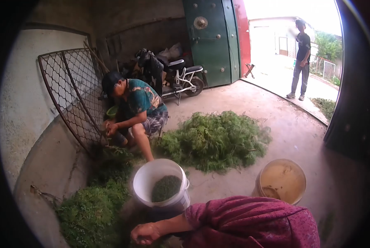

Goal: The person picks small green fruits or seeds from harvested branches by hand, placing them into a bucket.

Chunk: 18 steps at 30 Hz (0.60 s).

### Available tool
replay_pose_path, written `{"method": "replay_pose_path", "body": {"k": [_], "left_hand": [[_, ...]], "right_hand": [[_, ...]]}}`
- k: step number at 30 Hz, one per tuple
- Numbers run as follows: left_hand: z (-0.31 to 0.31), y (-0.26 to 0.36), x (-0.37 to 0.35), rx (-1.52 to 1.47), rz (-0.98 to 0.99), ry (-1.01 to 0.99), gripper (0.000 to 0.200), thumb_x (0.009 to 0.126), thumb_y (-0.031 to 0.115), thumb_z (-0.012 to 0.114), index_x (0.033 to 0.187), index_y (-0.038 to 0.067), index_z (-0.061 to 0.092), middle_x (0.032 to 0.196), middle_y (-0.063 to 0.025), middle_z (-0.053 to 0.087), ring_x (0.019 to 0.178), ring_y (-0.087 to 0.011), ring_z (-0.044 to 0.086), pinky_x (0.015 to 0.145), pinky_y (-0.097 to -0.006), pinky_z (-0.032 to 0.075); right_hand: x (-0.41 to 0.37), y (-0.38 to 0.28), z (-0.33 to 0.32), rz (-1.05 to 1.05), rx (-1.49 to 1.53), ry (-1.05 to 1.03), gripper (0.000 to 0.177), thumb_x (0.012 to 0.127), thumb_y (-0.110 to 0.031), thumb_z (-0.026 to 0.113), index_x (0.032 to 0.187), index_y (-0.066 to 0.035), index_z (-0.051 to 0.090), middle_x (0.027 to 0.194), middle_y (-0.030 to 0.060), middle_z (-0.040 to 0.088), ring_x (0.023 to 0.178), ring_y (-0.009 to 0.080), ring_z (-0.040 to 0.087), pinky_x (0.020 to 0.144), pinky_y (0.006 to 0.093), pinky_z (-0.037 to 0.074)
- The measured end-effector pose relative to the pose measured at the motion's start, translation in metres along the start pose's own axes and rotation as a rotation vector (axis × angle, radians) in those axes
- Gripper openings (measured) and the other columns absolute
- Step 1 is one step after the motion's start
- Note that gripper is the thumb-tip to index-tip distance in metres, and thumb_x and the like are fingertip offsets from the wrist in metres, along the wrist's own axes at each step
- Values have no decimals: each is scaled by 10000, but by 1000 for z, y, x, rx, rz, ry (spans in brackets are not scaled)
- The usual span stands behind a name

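Observation:
One arm in a maroon sleeve (251, 223) reaches in from the lower right; I take it for my right arm. My right hand (145, 233) is curled into a fist low over the green sprigs (92, 213) at the bottom left, just in front of a white bucket (160, 182). I cannot see whether anything is inside the fist. The white bucket holds a small heap of plucked green leaves (165, 188). My left hand is out of view.
A crouching person (137, 111) handles stems beside a metal mesh frame (75, 93) leaning on the wall. A large pile of green plants (216, 140) lies on the concrete floor. A tan bucket (282, 180) stands at the right. A scooter (180, 76) is parked by the green door, and another person (301, 58) stands outside.

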<state>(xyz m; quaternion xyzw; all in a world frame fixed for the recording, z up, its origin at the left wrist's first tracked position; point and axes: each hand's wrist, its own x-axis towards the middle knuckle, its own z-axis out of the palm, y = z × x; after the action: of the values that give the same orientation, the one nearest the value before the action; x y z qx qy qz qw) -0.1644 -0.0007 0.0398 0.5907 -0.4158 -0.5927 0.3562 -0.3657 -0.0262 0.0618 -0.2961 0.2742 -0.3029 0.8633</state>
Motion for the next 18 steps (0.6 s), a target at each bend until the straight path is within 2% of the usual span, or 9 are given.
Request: {"method": "replay_pose_path", "body": {"k": [4, 6, 7, 9, 10, 12, 16, 17, 18], "left_hand": [[-13, -14, 12, -75, 21, -95, 298, 799, 141, 559, 1034, -42, 552, 888, -81, 580, 777, -185, 542, 672, -308, 431], [-15, -15, 17, -113, 35, -144, 290, 807, 142, 553, 1033, -40, 550, 876, -80, 579, 743, -181, 543, 646, -310, 433], [-15, -15, 19, -114, 38, -146, 287, 808, 141, 553, 1031, -38, 551, 869, -79, 579, 735, -180, 542, 639, -311, 433], [-16, -15, 22, -113, 40, -146, 279, 811, 141, 552, 1028, -34, 552, 854, -78, 578, 717, -178, 542, 626, -314, 432], [-17, -15, 24, -115, 40, -143, 275, 812, 141, 551, 1026, -33, 553, 847, -77, 578, 709, -178, 541, 619, -315, 432], [-18, -15, 26, -121, 33, -130, 267, 815, 140, 551, 1022, -29, 555, 833, -75, 577, 692, -176, 540, 605, -317, 431], [-21, -19, 32, -129, -18, -64, 252, 820, 139, 549, 1014, -21, 558, 804, -72, 576, 657, -173, 539, 578, -321, 430], [-19, -24, 35, -61, 322, -186, 158, 760, 121, 509, 811, 0, 595, 676, -36, 564, 583, -108, 517, 491, -222, 400], [-29, -37, 44, -165, 234, -184, 158, 752, 90, 529, 871, -5, 574, 700, -36, 550, 634, -112, 516, 569, -251, 417]], "right_hand": [[-8, 4, 18, 28, -39, 4, 63, 746, -43, 545, 686, -23, 549, 568, 61, 481, 451, 121, 452, 363, 225, 335], [-11, 4, 29, 37, 10, 125, 57, 747, -51, 555, 697, -24, 549, 542, 47, 452, 435, 118, 427, 354, 226, 318], [-8, 6, 26, 41, 11, 123, 57, 747, -51, 555, 697, -24, 549, 542, 47, 452, 435, 118, 427, 354, 226, 318], [3, 11, 11, 95, 101, -47, 53, 764, -73, 564, 739, -27, 559, 614, 87, 553, 470, 147, 506, 364, 246, 386], [7, 12, 8, 103, 105, -52, 53, 764, -73, 564, 739, -27, 559, 614, 87, 553, 470, 147, 506, 364, 246, 386], [14, 17, 3, 133, -16, 9, 59, 712, -141, 594, 727, -122, 540, 624, -12, 521, 477, 76, 487, 372, 184, 352], [23, 25, -1, 144, -15, 46, 79, 755, -176, 585, 721, -119, 541, 623, -7, 523, 478, 72, 484, 386, 184, 365], [20, 23, 2, 126, 5, 50, 80, 762, -172, 580, 723, -116, 538, 630, 1, 523, 472, 75, 470, 380, 187, 349], [16, 21, 2, 119, 28, 54, 82, 770, -169, 576, 725, -113, 535, 637, 8, 524, 466, 78, 456, 373, 190, 334]]}}
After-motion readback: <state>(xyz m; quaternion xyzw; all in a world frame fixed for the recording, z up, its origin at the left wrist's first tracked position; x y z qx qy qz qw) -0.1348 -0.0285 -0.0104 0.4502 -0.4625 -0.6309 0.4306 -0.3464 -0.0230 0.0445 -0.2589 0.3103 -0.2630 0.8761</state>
